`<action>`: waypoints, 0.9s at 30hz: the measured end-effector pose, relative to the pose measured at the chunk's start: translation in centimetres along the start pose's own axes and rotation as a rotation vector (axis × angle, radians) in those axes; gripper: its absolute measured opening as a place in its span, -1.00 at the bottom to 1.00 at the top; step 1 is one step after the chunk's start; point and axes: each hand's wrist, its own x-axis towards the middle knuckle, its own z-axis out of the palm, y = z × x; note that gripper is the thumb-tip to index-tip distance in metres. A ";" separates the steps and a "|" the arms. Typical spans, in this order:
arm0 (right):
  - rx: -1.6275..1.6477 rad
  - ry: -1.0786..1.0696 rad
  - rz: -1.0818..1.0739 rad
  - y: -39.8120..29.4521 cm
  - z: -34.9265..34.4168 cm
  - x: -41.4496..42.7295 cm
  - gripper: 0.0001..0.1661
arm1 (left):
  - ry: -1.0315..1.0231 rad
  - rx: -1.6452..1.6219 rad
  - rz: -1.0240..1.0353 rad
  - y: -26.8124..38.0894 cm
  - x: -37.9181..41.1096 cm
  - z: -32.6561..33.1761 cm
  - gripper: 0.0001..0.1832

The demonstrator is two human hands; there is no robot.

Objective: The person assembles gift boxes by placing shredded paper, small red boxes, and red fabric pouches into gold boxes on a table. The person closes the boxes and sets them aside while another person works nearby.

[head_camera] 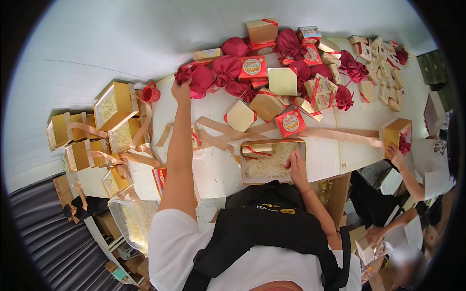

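My left hand reaches to the far side of the table, its fingers closed on the gathered neck of a dark red satin pouch. Close to my body lies an open gift box filled with pale shredded paper; a small gold box with red ribbon sits in its upper left part. Over the box's right side is my right hand, fingers partly curled; whether it holds anything cannot be told. A red Danisa cookie box lies just beyond the gift box.
Red pouches, cookie boxes and gold boxes crowd the table's far side. At left stand shred-filled gold boxes with trailing ribbons and a red mug. A co-worker's hand touches a gold box at right. A plastic tub holds shreds.
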 end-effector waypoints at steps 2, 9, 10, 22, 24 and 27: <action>-0.049 0.016 0.036 -0.6 -0.4 -0.1 -0.58 | -0.011 -0.021 0.161 0.0 -3.5 -2.7 -0.56; 0.049 -0.016 0.084 1.3 0.7 0.4 -0.47 | -0.346 0.668 0.562 -6.1 -4.9 -5.1 -0.21; 0.047 -0.017 0.075 0.9 0.8 0.2 -0.46 | -0.268 0.688 0.619 -5.7 -4.2 -2.8 -0.21; 0.220 0.142 0.051 -2.0 -1.5 0.7 -0.46 | -0.077 0.123 0.239 -0.5 -8.4 -3.5 -0.46; 0.179 0.129 -0.018 -2.8 -1.6 1.3 -0.45 | -0.234 -0.289 -0.139 6.0 -16.0 -5.6 -0.45; 0.219 -0.011 -0.081 -5.7 -1.1 2.0 -0.63 | -0.335 -0.443 -0.265 9.7 -23.6 -6.5 -0.32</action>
